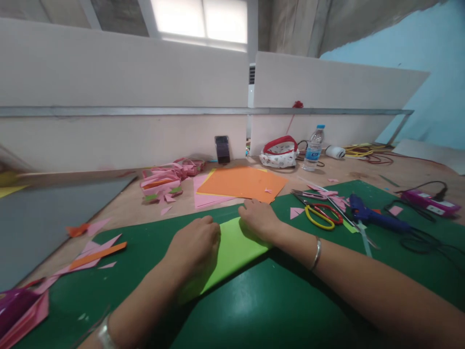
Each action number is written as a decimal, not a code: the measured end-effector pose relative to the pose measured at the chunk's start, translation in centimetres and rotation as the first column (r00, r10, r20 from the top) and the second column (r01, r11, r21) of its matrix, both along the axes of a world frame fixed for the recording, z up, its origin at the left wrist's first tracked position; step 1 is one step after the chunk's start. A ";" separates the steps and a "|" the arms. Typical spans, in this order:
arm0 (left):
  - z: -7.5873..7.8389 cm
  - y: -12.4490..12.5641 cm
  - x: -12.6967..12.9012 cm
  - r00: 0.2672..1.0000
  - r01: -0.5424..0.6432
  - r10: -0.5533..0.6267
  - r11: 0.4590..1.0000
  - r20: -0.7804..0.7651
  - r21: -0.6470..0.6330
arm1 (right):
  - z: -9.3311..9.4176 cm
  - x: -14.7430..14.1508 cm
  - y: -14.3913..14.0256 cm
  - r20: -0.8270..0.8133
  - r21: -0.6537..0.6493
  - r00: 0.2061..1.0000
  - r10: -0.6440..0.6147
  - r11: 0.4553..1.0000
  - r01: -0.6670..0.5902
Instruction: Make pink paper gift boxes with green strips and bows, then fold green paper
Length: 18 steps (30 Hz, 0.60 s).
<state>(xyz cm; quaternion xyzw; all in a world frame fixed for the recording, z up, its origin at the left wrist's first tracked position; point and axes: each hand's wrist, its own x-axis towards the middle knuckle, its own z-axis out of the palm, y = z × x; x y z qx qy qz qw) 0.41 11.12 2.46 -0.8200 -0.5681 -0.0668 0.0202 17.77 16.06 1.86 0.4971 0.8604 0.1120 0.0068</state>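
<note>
A lime-green sheet of paper [232,247], apparently folded over at its near edge, lies on the green cutting mat [247,305]. My left hand [198,245] is closed at the sheet's left side, fingers curled and fingertips hidden. At the far right part of the sheet, my right hand [259,220] bends its fingers over the paper's edge. Just beyond sit sheets of orange paper [241,182], with pink paper [209,196] underneath. Scissors with yellow and red handles [321,215] rest to the right of my right hand, beside a blue glue gun [378,215].
Pink paper strips [170,177] are heaped at the back left. A phone [222,149] leans on the white partition [127,140]. A white-and-red pouch [279,152] and a water bottle [313,150] stand behind. A purple power strip [430,202] with cables is at right; paper scraps [96,252] lie left.
</note>
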 end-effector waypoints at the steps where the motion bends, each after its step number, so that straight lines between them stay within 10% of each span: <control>1: 0.0 -0.3 0.6 0.999 -0.031 0.031 0.999 -0.022 0.028 | -0.1 -0.1 -0.1 -0.003 0.001 1.000 -0.016 1.000 0.016; 9: -2.2 -1.1 1.5 0.998 0.067 -0.068 0.986 0.001 0.152 | -0.6 0.0 -0.1 -0.026 -0.016 0.991 -0.128 0.992 0.127; 18: -2.7 0.0 0.1 0.901 0.431 -0.425 0.899 0.086 -0.078 | -0.6 0.0 -0.3 -0.033 -0.025 0.991 -0.128 0.992 0.127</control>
